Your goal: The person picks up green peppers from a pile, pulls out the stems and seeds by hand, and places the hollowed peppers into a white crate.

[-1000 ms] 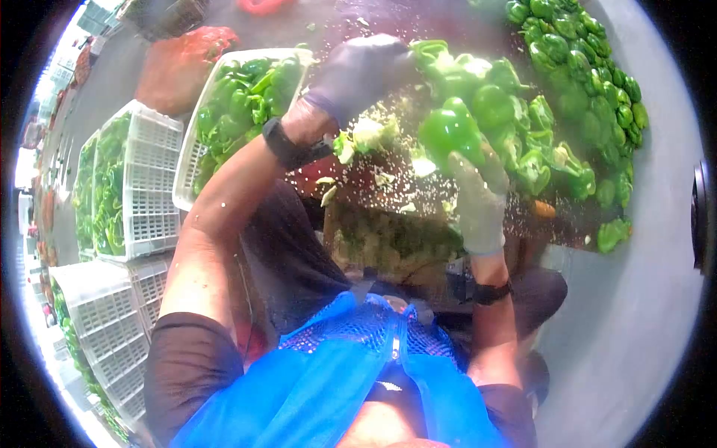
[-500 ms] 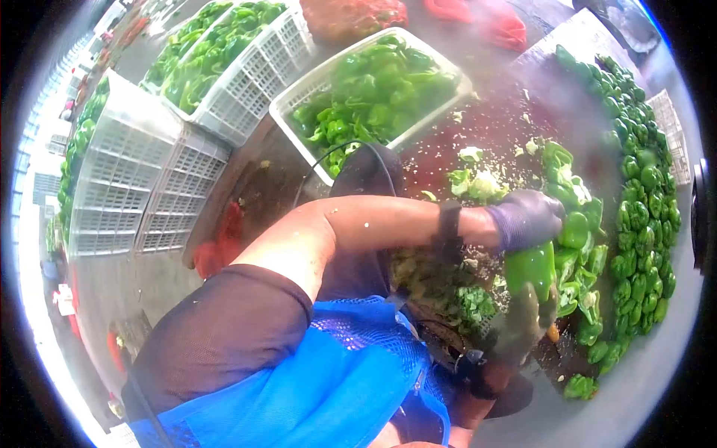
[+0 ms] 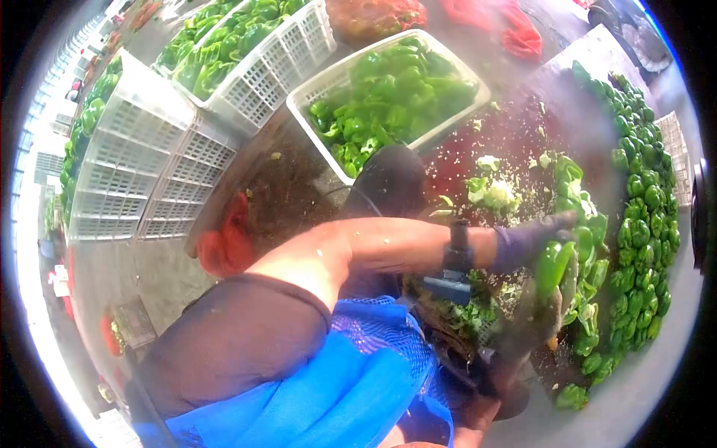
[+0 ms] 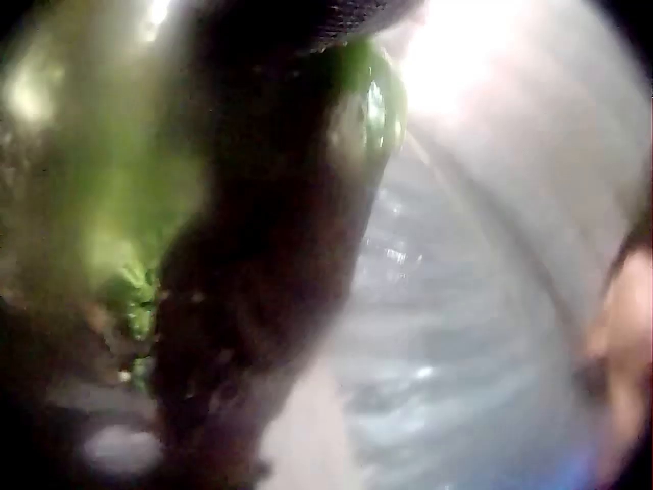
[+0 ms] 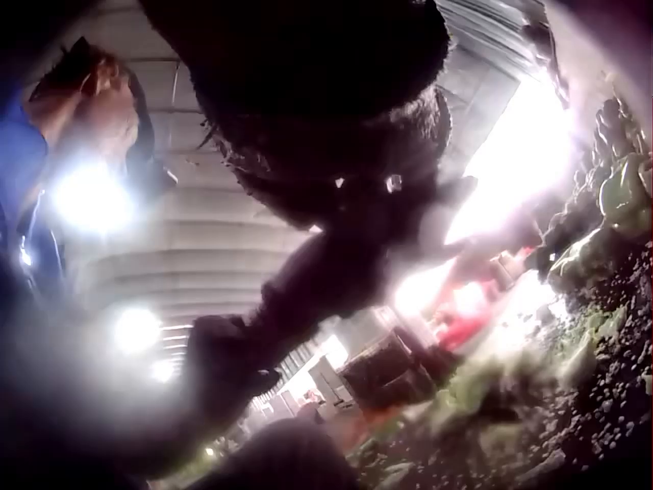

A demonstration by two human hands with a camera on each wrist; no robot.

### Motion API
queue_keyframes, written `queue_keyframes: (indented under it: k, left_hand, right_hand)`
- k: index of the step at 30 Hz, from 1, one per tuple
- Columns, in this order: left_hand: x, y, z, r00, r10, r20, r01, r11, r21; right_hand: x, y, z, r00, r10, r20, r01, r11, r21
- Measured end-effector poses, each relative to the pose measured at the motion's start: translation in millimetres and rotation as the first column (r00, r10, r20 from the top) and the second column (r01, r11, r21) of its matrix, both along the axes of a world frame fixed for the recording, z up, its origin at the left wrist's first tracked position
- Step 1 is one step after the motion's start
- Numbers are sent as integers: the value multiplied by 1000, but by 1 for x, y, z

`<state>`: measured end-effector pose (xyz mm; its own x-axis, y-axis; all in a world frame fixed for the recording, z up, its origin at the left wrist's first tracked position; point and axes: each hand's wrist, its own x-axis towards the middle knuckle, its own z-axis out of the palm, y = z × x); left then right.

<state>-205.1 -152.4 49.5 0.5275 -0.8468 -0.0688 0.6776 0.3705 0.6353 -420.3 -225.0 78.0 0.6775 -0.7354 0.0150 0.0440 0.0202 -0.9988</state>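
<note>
In the head view a green bell pepper [image 3: 551, 267] is between my two hands. My left hand [image 3: 526, 245], in a purple glove, has its thumb and fingers at the pepper's upper end. From below, my right hand [image 3: 530, 313], in a greyish soiled glove and in shadow, grips the same pepper with its fingers along the side. Cut green peppers [image 3: 590, 276] lie in a pile just beyond the hands. Pale pepper cores and loose seeds [image 3: 497, 196] are heaped to the left of them. Both wrist views are dark and blurred; a green pepper piece [image 4: 372, 107] shows beside the dark left hand.
A white crate [image 3: 295, 112] full of green peppers stands ahead, with more white crates [image 3: 127, 164] of peppers at left. Many whole peppers [image 3: 646, 216] lie in a long band at right. Red netting [image 3: 515, 33] and a red bag [image 3: 224, 243] lie on the ground.
The head view has swung left. My left hand has come from the cores over to the pepper held in my right hand. In the last half second its fingers have stretched out along the pepper.
</note>
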Motion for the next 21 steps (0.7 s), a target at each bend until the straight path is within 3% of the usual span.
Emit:
queue_keyframes:
  k: [2,3,4,5,6,7,8,9,10,11,13,15,18,19,21]
  left_hand:
    - [16,10,-3,998,58,0,-58,995,83]
    - [21,20,-3,995,52,-86,-34,981,190]
    - [22,25,-3,997,73,-22,-65,969,237]
    - [23,35,-8,977,108,185,-157,949,273]
    - [17,41,-18,812,80,578,-313,896,316]
    - [6,49,-27,402,-46,914,-557,781,284]
    - [0,51,-35,106,-228,968,-676,697,238]
    - [0,57,-36,-58,-350,935,-722,662,203]
    - [2,61,-8,-84,-571,817,-659,647,385]
    - [-3,64,-13,182,-338,923,-615,694,375]
    - [-13,71,14,470,-276,839,-449,744,496]
    - [-15,74,15,357,-142,923,-445,843,302]
    - [-21,75,40,-13,23,1000,-475,880,-27]
    - [-23,79,42,-71,-29,997,-480,877,-8]
    - [-21,81,49,-187,-170,968,-532,845,46]
  right_hand:
    - [-2,0,3,1000,5,-14,-5,1000,-2]
    - [-3,-1,4,1000,4,-16,-4,1000,-6]
    - [-3,-1,7,1000,2,-13,-2,1000,-14]
    - [-2,-1,9,1000,6,-16,-6,1000,-28]
    - [1,0,12,1000,6,-14,-6,999,-38]
    - [4,3,16,1000,4,-12,-5,999,-49]
    - [11,7,22,1000,8,0,-8,998,-62]
    - [19,13,25,1000,22,13,-21,998,-55]
    - [29,17,30,999,44,31,-43,998,-43]
    - [36,20,33,996,71,51,-70,997,-23]
    - [46,23,37,989,111,96,-115,992,41]
    - [56,26,40,980,146,137,-167,974,155]
    - [58,19,24,973,95,212,-185,869,459]
    - [62,19,17,969,86,233,-205,806,555]
    - [58,24,9,993,97,65,-116,871,478]
